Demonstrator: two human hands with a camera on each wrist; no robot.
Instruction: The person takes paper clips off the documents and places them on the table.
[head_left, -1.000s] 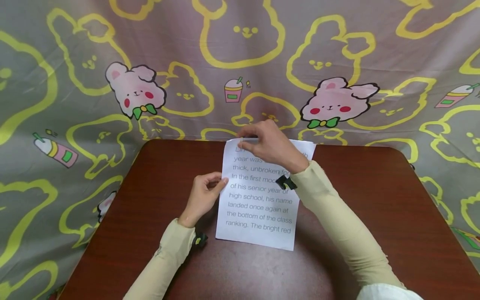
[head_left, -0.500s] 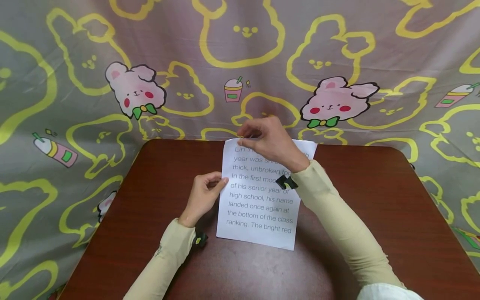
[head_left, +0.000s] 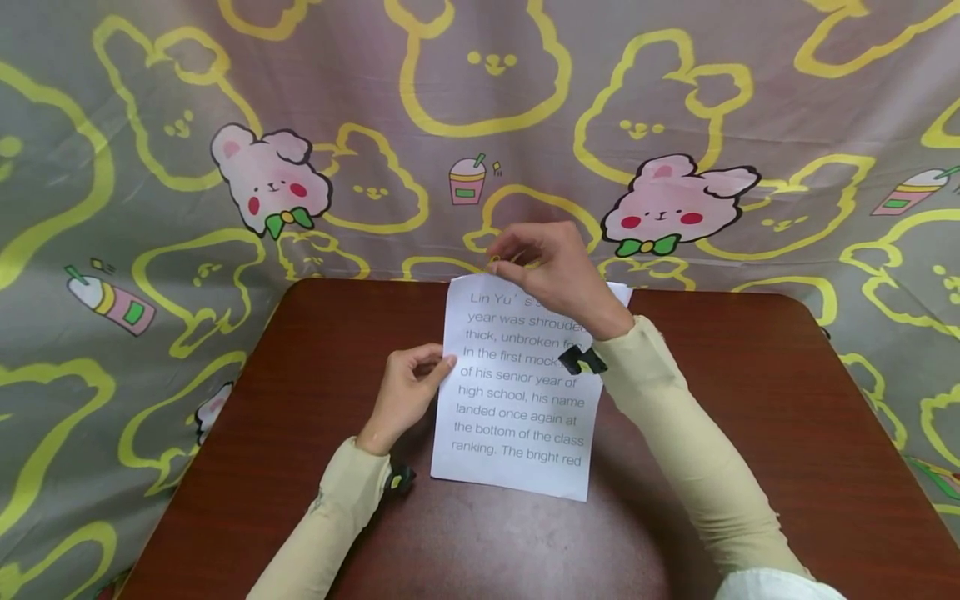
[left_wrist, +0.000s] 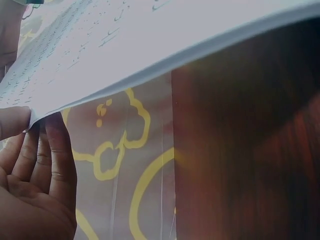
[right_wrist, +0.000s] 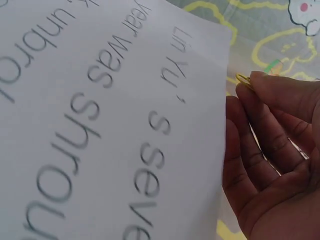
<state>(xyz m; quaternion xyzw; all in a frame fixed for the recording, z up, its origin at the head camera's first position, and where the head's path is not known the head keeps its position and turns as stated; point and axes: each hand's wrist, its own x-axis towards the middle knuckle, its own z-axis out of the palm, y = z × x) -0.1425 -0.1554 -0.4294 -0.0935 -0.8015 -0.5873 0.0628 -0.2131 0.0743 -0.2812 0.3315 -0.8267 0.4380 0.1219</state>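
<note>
Printed sheets of paper point(head_left: 517, 408) stand tilted over the table, several lines of large text facing me. My left hand point(head_left: 408, 392) pinches their left edge between thumb and fingers; the left wrist view shows the thumb point(left_wrist: 12, 122) on top and the fingers beneath the paper point(left_wrist: 150, 35). At the top edge, my right hand point(head_left: 551, 271) pinches a small yellow paper clip point(right_wrist: 243, 80) between thumb and index finger. Only the clip's looped end shows, just beyond the edge of the paper point(right_wrist: 190, 110). The right hand covers part of the top text lines.
A dark red-brown wooden table point(head_left: 300, 417) lies under the paper. Behind it and at both sides hangs a grey curtain point(head_left: 525, 100) with yellow outlines and cartoon rabbits, close to the table's back edge.
My right hand has moved slightly up and to the right along the paper's top edge, with the paper clip, uncovering more of the first text line. The left hand stays put.
</note>
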